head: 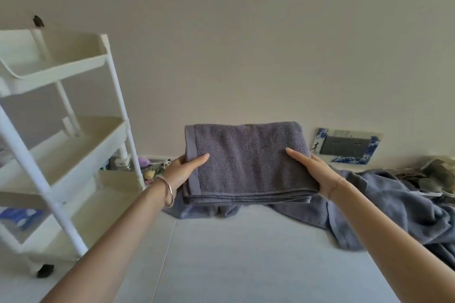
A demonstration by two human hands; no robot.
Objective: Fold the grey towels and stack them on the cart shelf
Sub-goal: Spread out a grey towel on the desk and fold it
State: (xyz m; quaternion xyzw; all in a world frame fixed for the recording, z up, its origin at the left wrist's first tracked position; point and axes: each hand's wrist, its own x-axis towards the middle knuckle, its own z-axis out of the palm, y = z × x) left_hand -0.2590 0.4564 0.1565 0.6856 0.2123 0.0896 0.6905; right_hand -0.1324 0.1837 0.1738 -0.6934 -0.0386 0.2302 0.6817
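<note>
Pale floor (pixel 234 253) and plain wall (pixel 246 44); a folded grey towel (pixel 248 160) is held up between both hands, right of the white cart (pixel 61 67).
The left hand (pixel 183 167) and right hand (pixel 312 170) each clamp a side edge of the towel, thumb flat on top, the other fingers hidden beneath. Its stacked hems face the camera, and it is near the cart's right posts without touching them. Three tray shelves show, with open gaps between them; the cart's left side is cut off by the frame. Loose grey towels (pixel 394 204) lie heaped on the floor below and to the right, partly hidden by the right forearm. Small blurred shapes (pixel 157 167) behind the cart are perhaps toys.
</note>
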